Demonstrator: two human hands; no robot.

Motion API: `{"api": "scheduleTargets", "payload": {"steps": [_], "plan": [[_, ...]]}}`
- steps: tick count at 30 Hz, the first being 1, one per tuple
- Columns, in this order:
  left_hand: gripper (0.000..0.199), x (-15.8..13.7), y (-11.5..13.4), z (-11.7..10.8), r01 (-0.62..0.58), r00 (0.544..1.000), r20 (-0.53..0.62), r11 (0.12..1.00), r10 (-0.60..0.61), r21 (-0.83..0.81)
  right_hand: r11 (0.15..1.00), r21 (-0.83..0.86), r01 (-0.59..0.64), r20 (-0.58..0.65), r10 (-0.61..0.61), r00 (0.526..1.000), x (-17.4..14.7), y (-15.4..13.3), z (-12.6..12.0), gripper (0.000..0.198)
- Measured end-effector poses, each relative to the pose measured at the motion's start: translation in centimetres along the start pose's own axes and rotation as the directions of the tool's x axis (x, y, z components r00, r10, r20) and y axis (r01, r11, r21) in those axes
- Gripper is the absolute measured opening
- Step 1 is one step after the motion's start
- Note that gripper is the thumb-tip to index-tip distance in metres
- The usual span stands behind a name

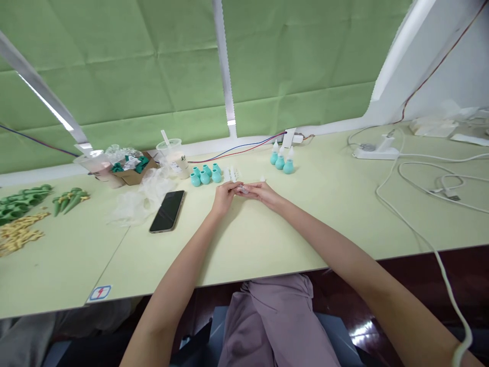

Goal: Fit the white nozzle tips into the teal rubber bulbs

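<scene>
My left hand (226, 195) and my right hand (263, 192) meet over the table, fingers pinched around a small clear plastic piece (242, 189). Its exact shape is partly hidden by the fingers. Just beyond my left hand lie several small whitish pieces (231, 174) in short rows. To their left stand several open-necked teal bulbs (205, 177). A pale pointed tip (263, 178) shows just behind my right hand. Farther back on the right are three teal bulbs (280, 162) with clear pointed tips on top.
Left of my hands lie a black phone (167, 211) and crumpled clear plastic (139, 199). Behind are drink cups (173, 155) and a cardboard box (137, 175). Green and yellow parts (23, 204) lie far left. A power strip (376, 152) and white cables (416, 232) lie right.
</scene>
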State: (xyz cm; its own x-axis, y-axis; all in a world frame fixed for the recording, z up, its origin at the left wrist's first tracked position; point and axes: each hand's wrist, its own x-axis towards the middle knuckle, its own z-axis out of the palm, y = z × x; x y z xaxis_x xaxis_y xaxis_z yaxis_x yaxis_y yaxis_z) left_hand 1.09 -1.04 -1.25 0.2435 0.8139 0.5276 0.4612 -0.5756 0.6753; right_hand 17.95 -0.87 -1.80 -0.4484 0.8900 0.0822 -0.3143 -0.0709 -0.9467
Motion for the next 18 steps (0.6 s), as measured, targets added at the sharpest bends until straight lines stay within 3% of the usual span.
{"api": "scheduleTargets", "payload": {"steps": [8,13,18], "plan": [[0.024,-0.02,-0.06,0.09,0.019,0.999,-0.029,0.998,-0.021,-0.067,0.995,-0.069,0.078,-0.107,-0.085,0.991,-0.11,-0.72,1.15,0.04],[0.025,0.02,0.11,-0.04,0.025,0.999,-0.019,0.997,-0.026,-0.073,0.999,-0.044,0.02,-0.053,-0.022,0.998,-0.09,-0.43,0.58,0.038],[0.025,-0.01,-0.06,0.02,0.037,0.999,-0.019,0.996,-0.039,-0.081,0.995,-0.074,0.071,-0.031,-0.074,0.997,0.05,-0.14,0.43,0.04]]}}
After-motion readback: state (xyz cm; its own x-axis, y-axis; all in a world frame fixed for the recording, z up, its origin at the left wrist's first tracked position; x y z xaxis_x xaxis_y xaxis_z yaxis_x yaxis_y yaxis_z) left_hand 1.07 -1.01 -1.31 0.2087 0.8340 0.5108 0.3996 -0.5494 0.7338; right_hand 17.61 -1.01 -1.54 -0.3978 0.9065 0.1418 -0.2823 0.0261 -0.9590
